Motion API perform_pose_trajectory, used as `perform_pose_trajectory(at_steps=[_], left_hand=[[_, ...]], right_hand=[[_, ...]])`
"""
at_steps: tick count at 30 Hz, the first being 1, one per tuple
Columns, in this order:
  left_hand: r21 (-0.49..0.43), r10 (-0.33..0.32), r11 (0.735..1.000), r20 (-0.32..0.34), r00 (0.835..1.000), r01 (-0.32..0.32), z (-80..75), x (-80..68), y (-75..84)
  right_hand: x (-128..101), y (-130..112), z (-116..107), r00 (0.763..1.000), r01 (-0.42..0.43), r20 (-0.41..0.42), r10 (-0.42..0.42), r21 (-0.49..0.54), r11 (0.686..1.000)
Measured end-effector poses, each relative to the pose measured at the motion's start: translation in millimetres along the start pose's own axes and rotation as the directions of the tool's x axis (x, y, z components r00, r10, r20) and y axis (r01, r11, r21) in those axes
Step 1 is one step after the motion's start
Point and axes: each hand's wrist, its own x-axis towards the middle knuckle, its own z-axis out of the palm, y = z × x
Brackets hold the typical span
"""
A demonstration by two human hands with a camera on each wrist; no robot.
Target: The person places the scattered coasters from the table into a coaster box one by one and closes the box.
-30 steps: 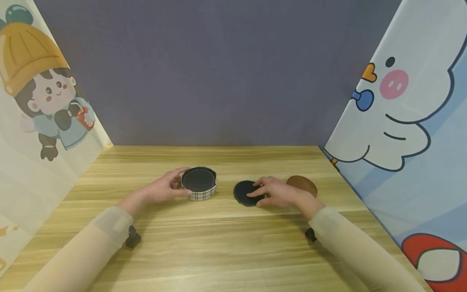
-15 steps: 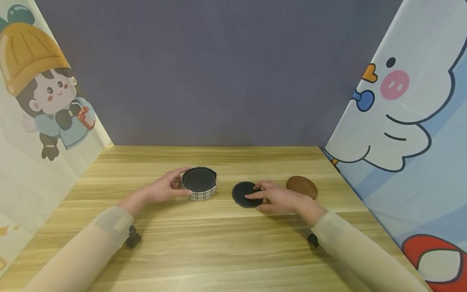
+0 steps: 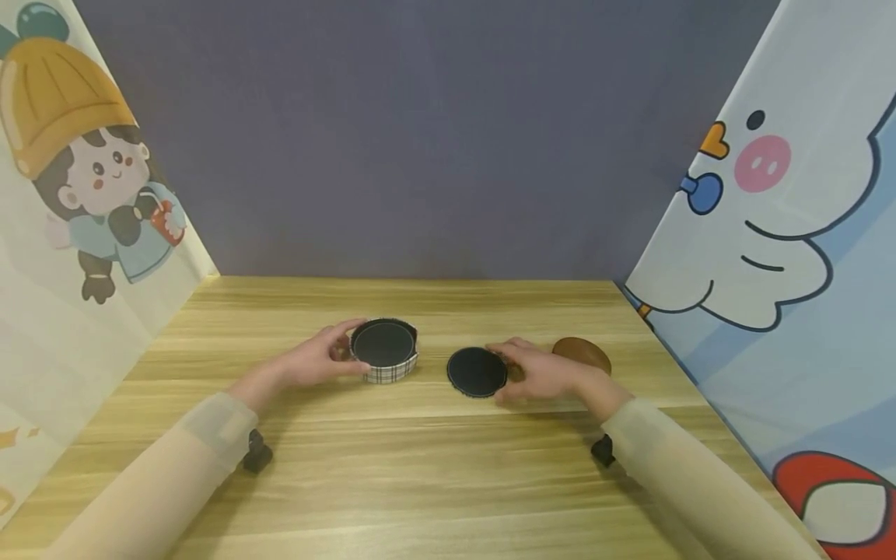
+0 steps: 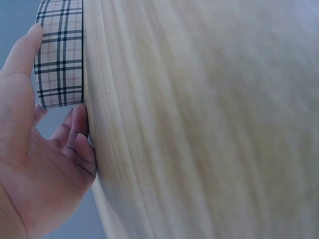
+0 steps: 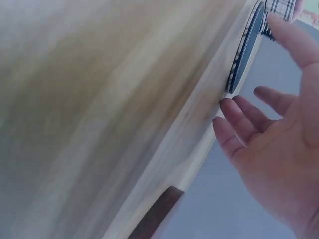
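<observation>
Change: my right hand has slid off the black coaster, fingers now relaxed at its right edge.
Left hand: still gripping the plaid holder.
Count: one holder, one black coaster mid-table, one brown coaster behind my right hand.

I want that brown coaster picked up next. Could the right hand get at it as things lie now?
Probably yes. The brown coaster lies flat on the table just behind the right hand, with nothing on it. That hand is at the edge of the black coaster and holds nothing.
</observation>
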Motion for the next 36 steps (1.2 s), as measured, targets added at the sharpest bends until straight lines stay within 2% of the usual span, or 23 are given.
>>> perform_pose_trajectory(at_steps=[6, 17, 27, 36], left_hand=[[0.013, 0.0, 1.0, -0.002, 1.0, 0.0, 0.1, 0.7, 1.1], [0.008, -0.003, 1.0, -0.006, 1.0, 0.003, 1.0, 1.0, -3.5], [-0.031, 0.001, 1.0, 0.002, 1.0, -0.001, 0.4, 0.6, -2.6], [-0.008, -0.002, 1.0, -0.002, 1.0, 0.002, 0.2, 0.5, -2.3]], right_hand=[[9.2, 5.0, -1.6, 1.0, -0.006, 0.012, 0.005, 0.07, 0.998], [36.2, 1.2, 4.6, 0.998, -0.059, 0.027, 0.061, -0.076, 0.995], [44.0, -9.0, 2.7, 0.997, -0.05, 0.048, 0.056, -0.117, 0.992], [46.6, -8.2, 4.2, 0.998, -0.054, 0.033, 0.058, -0.122, 0.991]])
